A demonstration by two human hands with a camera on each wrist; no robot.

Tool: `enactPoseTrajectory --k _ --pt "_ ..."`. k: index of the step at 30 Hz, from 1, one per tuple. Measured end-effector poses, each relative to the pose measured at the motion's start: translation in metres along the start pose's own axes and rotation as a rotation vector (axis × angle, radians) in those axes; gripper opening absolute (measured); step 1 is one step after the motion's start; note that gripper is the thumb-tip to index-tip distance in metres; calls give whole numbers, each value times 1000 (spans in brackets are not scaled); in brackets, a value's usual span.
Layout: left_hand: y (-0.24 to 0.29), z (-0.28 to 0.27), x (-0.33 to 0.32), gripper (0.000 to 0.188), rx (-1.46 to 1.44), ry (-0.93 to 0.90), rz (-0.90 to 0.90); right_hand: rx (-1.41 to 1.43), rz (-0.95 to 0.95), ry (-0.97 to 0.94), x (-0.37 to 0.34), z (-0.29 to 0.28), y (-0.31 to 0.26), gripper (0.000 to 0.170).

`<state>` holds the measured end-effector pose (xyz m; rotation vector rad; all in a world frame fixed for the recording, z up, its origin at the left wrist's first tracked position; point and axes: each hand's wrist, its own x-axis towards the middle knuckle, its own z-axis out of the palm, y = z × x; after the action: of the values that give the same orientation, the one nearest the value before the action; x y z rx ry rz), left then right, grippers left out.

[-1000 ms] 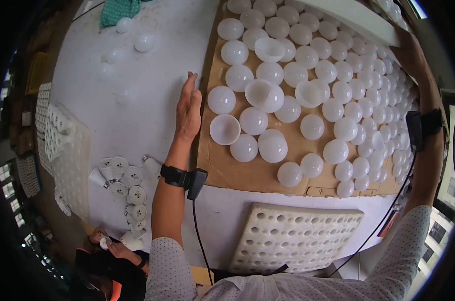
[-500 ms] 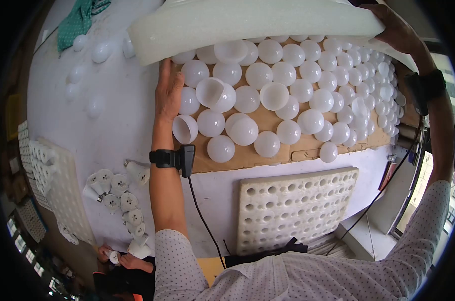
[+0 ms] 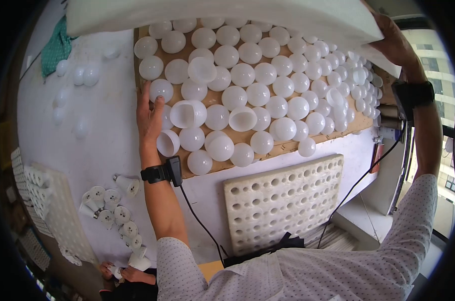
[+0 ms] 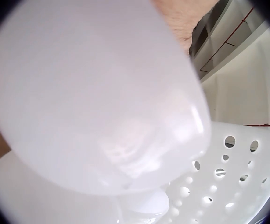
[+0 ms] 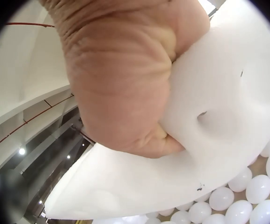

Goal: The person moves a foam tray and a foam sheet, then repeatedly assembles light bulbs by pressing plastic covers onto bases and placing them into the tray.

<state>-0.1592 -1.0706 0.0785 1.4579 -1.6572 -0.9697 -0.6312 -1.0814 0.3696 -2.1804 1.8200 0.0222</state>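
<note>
In the head view my right hand (image 3: 392, 42) grips the right end of a large white foam panel (image 3: 212, 11), which spans the top over the far part of the domes. The right wrist view shows that hand (image 5: 121, 84) with its thumb pressed on the panel (image 5: 228, 93). Extended fingers of my left hand (image 3: 149, 120) lie at the left edge of the cardboard (image 3: 289, 145), beside a white dome (image 3: 161, 91); contact is unclear. Many round white domes cover the cardboard, a few with their hollow side up. One dome (image 4: 97, 93) fills much of the left wrist view.
A foam tray with holes (image 3: 282, 200) leans at the near side of the table. White lamp bases (image 3: 122, 214) lie at left, near a dotted panel (image 3: 62, 210). Loose domes (image 3: 91, 75) and green cloth (image 3: 57, 52) lie at upper left. Another person's hands (image 3: 132, 274) show below.
The foam panel has swung from the upper right across the top of the head view, with my right hand on it. My left hand now lies beside the domes, and the head view has shifted.
</note>
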Motion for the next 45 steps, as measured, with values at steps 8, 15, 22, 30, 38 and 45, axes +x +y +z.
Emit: enactPoseTrajectory --k 8,15,22,30,38,45 --pt "5 -4 -3 55 -120 3 -33 -330 14 596 8 -56 54 48" --pt "29 -21 -10 64 -100 89 -10 -393 55 597 42 -3 120 51" --pt "184 34 56 80 -28 -16 337 -176 62 265 31 -4 154 50" --pt "282 107 142 41 296 -234 667 -161 46 74 -23 -28 144 33" --pt "268 136 115 46 -202 -250 501 169 106 -150 -64 -8 163 36" --pt "291 139 71 51 -194 -178 391 111 259 -121 -113 -5 177 54"
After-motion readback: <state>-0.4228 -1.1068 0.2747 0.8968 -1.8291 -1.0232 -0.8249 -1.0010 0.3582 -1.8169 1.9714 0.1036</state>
